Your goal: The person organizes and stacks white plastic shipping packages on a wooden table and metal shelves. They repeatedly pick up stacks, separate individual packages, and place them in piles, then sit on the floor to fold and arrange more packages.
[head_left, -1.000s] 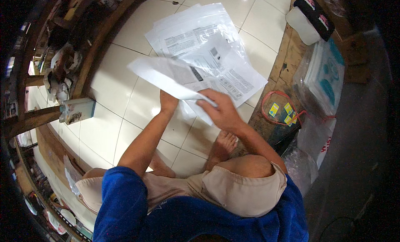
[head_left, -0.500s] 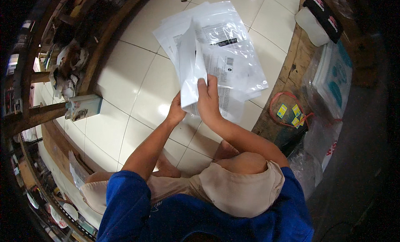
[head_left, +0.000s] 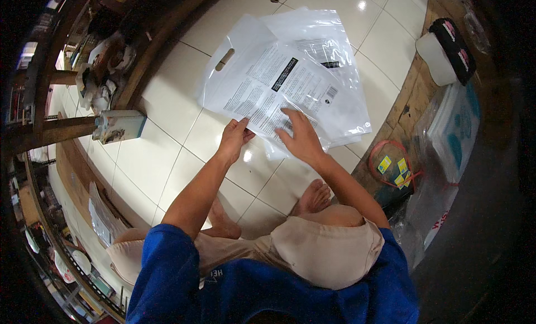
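A white printed plastic bag (head_left: 245, 73) with an oval handle cutout lies spread on top of other plastic bags (head_left: 349, 81), fanned out over the tiled floor. Its face carries dense text, a black bar and a barcode. At the bag's near left corner, my left hand (head_left: 235, 138) pinches the edge between thumb and fingers. My right hand (head_left: 300, 137) rests over the near part of the same bag, fingers spread and apart, holding nothing. My bare feet are on the floor just behind both hands.
Wooden shelving (head_left: 134, 81) runs along the left, with a grimy plastic container (head_left: 120, 127) by it. To the right, a wooden board (head_left: 402, 112) bears a black and white cap (head_left: 446, 50), a reddish ring with yellow labels (head_left: 393, 165) and clear-wrapped packs (head_left: 455, 134).
The bag that stood folded up between both hands now lies flat on the pile, printed face up. My right hand has let go and opened; my left hand stays on the edge.
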### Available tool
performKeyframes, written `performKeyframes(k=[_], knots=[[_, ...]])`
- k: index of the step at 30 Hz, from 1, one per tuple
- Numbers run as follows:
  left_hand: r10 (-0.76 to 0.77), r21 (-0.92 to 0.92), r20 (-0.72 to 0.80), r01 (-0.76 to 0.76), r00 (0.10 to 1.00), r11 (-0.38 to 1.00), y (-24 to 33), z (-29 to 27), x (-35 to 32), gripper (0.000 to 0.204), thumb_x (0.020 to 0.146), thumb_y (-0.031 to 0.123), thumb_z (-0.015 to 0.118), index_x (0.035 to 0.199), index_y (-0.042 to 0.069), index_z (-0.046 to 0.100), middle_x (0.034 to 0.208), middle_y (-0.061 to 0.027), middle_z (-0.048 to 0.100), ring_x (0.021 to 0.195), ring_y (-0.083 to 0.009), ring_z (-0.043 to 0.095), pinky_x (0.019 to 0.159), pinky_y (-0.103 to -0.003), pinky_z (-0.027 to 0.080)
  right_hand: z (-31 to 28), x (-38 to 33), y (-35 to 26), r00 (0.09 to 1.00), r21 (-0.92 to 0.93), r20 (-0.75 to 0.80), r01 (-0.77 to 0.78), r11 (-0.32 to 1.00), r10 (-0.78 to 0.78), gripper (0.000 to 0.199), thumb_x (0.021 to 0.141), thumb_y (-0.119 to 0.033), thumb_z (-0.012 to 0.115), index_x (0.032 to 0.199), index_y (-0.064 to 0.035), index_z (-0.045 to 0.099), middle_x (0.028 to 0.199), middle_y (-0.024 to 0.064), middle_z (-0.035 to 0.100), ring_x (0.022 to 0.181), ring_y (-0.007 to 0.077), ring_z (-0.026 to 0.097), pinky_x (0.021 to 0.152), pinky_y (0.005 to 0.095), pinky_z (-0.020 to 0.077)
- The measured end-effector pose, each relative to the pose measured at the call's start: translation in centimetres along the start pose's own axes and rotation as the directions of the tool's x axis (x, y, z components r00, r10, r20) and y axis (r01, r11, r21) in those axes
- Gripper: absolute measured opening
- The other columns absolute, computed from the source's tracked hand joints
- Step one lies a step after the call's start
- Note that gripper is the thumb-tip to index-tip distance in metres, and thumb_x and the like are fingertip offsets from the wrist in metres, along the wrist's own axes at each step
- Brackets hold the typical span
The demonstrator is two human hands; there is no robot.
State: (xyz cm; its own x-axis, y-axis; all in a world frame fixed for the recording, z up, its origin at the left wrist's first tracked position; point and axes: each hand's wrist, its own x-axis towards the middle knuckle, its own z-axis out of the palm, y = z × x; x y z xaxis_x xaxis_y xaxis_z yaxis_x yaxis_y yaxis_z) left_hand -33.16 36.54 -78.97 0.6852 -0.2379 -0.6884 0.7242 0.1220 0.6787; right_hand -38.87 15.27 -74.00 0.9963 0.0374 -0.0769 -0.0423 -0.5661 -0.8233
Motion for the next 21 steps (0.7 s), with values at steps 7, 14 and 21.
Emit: performKeyframes(k=[7, 14, 21], knots=[[0.057, 0.108, 0.163, -0.075, 0.985, 0.991, 1.1, 2.4, 0.8, 0.022, 0.096, 0.025, 0.052, 0.102, 0.004, 0.058, 0.094, -0.0038, 0.063, 0.084, -0.0117, 0.059, 0.083, -0.029, 0.048, 1.0, -2.6, -1.8, 0.975, -0.427, -0.027, 0.190, 0.884, -0.222, 0.060, 0.075, -0.018, 0.068, 0.129, -0.0017, 0.046, 0.117, 0.0233, 0.052, 0.108, 0.0356, 0.052, 0.090, 0.0422, 0.0442], [0.095, 0.028, 0.037, -0.096, 0.995, 0.995, 4.7, 4.5, 0.2, 0.019, 0.095, 0.022, 0.053, 0.103, 0.006, 0.059, 0.091, -0.0027, 0.063, 0.082, -0.0107, 0.058, 0.080, -0.028, 0.049, -0.9, -1.1, -0.5, 0.993, -0.416, -0.022, 0.096, 0.904, -0.116, 0.027, 0.079, -0.005, 0.054, 0.106, -0.0025, 0.058, 0.089, 0.0140, 0.062, 0.084, 0.0330, 0.062, 0.073, 0.0435, 0.0503], [0.041, -0.027, -0.097, -0.043, 0.994, 0.999, 1.1, 1.8, -0.6, 0.023, 0.095, 0.021, 0.049, 0.110, 0.004, 0.053, 0.096, -0.0064, 0.061, 0.082, -0.0149, 0.058, 0.072, -0.028, 0.048, 0.3, -2.7, -0.9, 0.976, -0.311, 0.187, 0.170, 0.935, -0.115, 0.018, 0.079, -0.005, 0.053, 0.095, -0.0031, 0.060, 0.085, 0.0162, 0.061, 0.080, 0.0342, 0.064, 0.069, 0.0457, 0.0523]])
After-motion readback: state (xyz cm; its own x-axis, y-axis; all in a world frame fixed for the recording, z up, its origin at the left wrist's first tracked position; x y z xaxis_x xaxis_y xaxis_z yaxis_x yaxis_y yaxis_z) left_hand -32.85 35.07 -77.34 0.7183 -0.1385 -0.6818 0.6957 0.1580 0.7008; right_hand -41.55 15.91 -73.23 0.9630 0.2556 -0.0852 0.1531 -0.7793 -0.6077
